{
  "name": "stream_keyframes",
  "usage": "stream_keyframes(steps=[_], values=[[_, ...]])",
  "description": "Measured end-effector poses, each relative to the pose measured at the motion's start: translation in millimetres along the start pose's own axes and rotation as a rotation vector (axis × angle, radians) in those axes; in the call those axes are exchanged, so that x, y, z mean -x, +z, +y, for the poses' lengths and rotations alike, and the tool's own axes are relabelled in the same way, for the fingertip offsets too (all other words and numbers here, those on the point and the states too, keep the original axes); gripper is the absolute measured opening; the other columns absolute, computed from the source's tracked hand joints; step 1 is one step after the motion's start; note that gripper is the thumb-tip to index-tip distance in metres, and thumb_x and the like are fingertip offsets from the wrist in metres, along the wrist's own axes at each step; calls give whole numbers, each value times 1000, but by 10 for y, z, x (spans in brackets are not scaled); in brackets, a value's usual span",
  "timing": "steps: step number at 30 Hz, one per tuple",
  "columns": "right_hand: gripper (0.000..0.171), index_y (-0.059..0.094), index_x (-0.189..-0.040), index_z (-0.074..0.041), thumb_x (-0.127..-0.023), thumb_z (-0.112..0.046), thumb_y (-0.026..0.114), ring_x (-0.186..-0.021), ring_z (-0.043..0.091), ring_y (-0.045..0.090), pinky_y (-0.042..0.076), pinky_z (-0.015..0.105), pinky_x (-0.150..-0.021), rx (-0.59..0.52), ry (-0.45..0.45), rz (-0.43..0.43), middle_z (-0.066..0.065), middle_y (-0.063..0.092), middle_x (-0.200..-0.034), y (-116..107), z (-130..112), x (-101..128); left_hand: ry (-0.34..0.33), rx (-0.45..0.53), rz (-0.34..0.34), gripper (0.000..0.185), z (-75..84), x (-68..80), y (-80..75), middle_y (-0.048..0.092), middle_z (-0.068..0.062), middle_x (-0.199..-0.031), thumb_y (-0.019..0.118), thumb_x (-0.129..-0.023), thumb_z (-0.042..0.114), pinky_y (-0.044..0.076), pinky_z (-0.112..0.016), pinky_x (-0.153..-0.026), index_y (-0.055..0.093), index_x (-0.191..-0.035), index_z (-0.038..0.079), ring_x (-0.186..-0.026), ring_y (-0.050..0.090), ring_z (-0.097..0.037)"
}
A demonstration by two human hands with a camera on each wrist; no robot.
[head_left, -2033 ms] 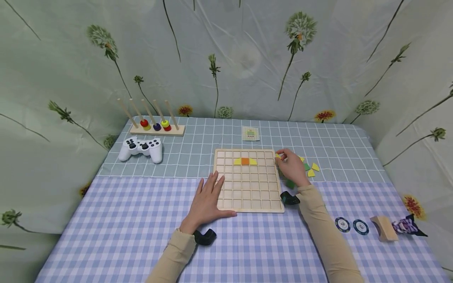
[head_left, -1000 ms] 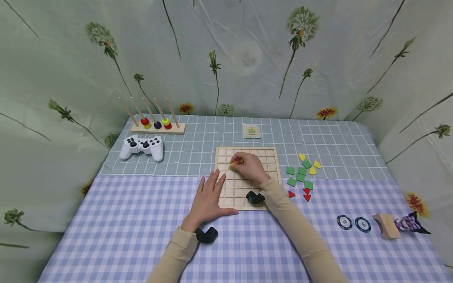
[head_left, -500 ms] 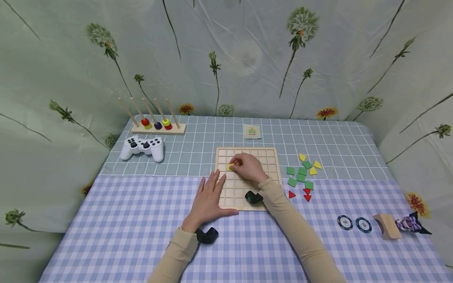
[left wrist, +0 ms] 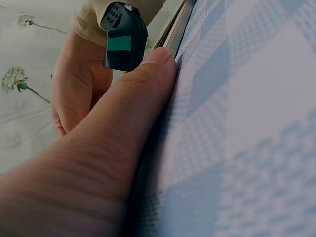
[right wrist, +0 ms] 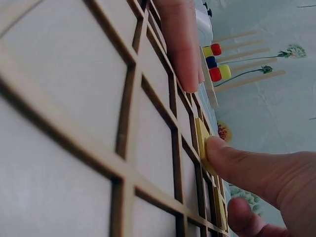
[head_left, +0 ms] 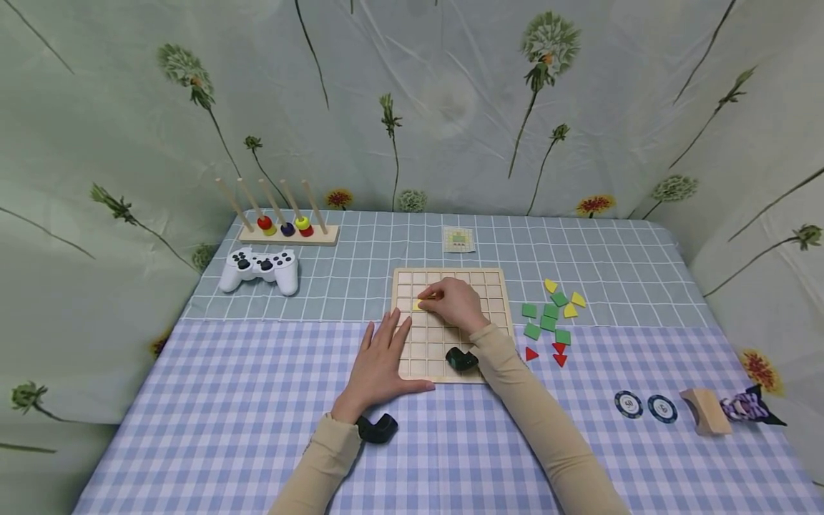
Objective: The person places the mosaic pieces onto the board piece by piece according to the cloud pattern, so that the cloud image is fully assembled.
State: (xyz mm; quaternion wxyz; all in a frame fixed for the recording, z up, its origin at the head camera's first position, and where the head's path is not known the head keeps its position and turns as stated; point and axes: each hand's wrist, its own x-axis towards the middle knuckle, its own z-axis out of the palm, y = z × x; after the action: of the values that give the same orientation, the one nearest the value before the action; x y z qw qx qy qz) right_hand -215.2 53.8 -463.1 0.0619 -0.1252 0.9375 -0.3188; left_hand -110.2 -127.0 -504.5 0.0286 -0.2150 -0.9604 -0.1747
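The grid board (head_left: pixel 428 351) lies mid-surface (head_left: pixel 212 386), well apart from the left and right edges, with a card (head_left: pixel 458 239) between it and the far edge. The left hand (head_left: pixel 380 365), fingers straight and spread, rests at the board's left rim, its thumb along the near rim. The right hand (head_left: pixel 455 306) pinches a yellow piece (right wrist: pixel 203 148) at a compartment in the second column from the left; whether it is fully seated cannot be told. A second yellow piece (right wrist: pixel 220 208) sits in another compartment. Near the right rim lie green pieces (head_left: pixel 548 323), yellow wedges (head_left: pixel 570 311) and red triangles (head_left: pixel 531 354); checked cloth separates them from two chips (head_left: pixel 628 405), a wooden block (head_left: pixel 708 412) and a purple-and-black item (head_left: pixel 745 406) towards the right edge. By the far-left corner, a peg rack (head_left: pixel 322 234) bears red, yellow and dark blue rings (head_left: pixel 265 222), a white controller (head_left: pixel 262 266) just in front.
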Motion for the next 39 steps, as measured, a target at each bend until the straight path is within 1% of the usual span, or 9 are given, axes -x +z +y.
stream_keyframes(steps=[7,12,15,19,23,25,29,34,39], values=[[12,78,-95,-21,-86,-27,72,-70,11,52,41,28,-57,-1,-27,-4,-5,62,-83,-7,28,9,-8,0,-5,119,12,-5,10,9,-13,-157,55,-66,84,-1,-44,-113,20,-152,9,-143,4,-25],[16,76,-99,-16,-85,-24,72,-67,14,50,40,29,-58,-67,-59,-10,-3,58,-76,-65,92,40,-6,1,-2,119,20,-7,12,10,-13,-157,55,-66,84,0,-45,-113,20,-152,9,-143,5,-26],[18,75,-99,-13,-84,-23,74,-66,15,49,39,29,-59,-110,-61,2,-2,58,-73,-164,158,88,-4,-5,0,120,23,-8,14,10,-13,-157,54,-66,84,1,-46,-113,20,-152,9,-143,5,-27],[21,75,-101,-10,-83,-22,74,-60,16,47,36,28,-52,-140,-61,45,-1,59,-73,-364,310,194,-5,-12,14,120,24,0,6,12,-15,-157,54,-65,84,4,-47,-113,22,-152,7,-143,8,-28],[22,74,-101,-6,-84,-21,73,-51,16,40,30,27,-45,-134,-66,113,1,57,-73,-564,558,326,-2,-18,23,120,17,5,-3,13,-15,-156,57,-65,83,5,-47,-113,23,-151,7,-143,9,-28],[24,73,-101,-3,-85,-21,72,-50,16,40,31,30,-42,-140,-59,144,2,57,-74,-657,699,398,1,-17,24,120,14,6,-6,13,-15,-156,58,-65,82,5,-47,-113,23,-151,6,-143,9,-28],[28,71,-103,-2,-85,-23,72,-54,17,46,37,35,-44,-140,-4,158,4,59,-79,-855,949,536,1,-10,16,120,11,11,-10,13,-15,-156,60,-65,81,4,-46,-113,22,-151,7,-143,8,-28],[32,69,-108,-2,-85,-24,71,-65,21,51,39,32,-54,-45,97,95,8,60,-85,-1072,1119,661,0,-9,10,119,3,11,-5,12,-14,-157,59,-66,81,2,-45,-114,21,-152,7,-143,6,-26],[31,71,-104,-2,-83,-24,73,-69,21,50,39,31,-58,28,141,30,7,60,-83,-1164,1205,727,17,4,29,119,2,7,10,13,-15,-156,59,-65,81,3,-46,-113,22,-151,7,-143,8,-28]])
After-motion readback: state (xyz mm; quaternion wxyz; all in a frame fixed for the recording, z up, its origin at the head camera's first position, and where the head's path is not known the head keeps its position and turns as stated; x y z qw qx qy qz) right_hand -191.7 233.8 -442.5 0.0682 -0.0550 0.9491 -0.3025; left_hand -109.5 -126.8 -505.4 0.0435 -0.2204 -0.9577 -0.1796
